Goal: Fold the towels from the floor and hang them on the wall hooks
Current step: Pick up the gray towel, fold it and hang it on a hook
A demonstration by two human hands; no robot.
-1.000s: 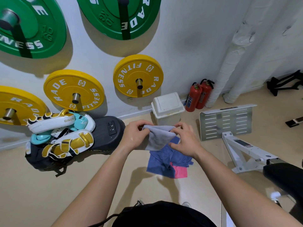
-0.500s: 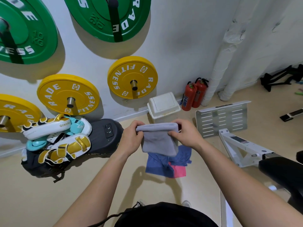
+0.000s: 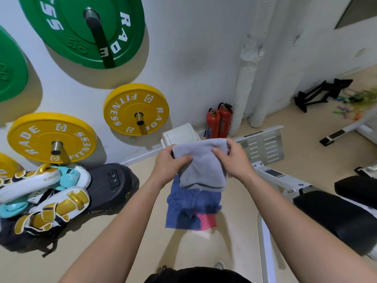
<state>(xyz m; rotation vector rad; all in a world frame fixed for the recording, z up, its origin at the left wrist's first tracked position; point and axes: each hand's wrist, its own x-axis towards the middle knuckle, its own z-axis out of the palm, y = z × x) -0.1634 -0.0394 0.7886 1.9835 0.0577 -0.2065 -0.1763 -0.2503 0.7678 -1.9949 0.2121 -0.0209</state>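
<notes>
Soft grey folded towel (image 3: pixel 202 166) was held in the air at about waist height, in front of the person and clear of the floor. It hung doubled over, fold line at the top, loose edges at the bottom.

Left hand (image 3: pixel 169 162): pinched the towel's left edge, thumb across the front face, fingers curled behind the cloth.
Right hand (image 3: pixel 234 158): pinched the upper right corner, thumb on the front, fingers wrapped round the back.

Directly below the grey towel, a crumpled dark blue towel (image 3: pixel 187 205) lay on the beige floor (image 3: pixel 122 242). A pink towel (image 3: pixel 206 220) showed from under its lower right part, touching it.

Beyond the hands, against the white wall: a small white lidded bin (image 3: pixel 179 133), and just beside it two red fire extinguishers (image 3: pixel 219 119), upright.

On the wall itself: two yellow weight plates (image 3: pixel 136 109) on pegs, a green weight plate (image 3: pixel 87 27) above them.

To the person's left, on the floor: a pile of white-and-gold boxing pads (image 3: pixel 40 197) resting against a black rounded case (image 3: pixel 110 186).

To the right: a perforated grey metal plate (image 3: pixel 263 146), and nearer, a black padded bench seat (image 3: pixel 336 217).
</notes>
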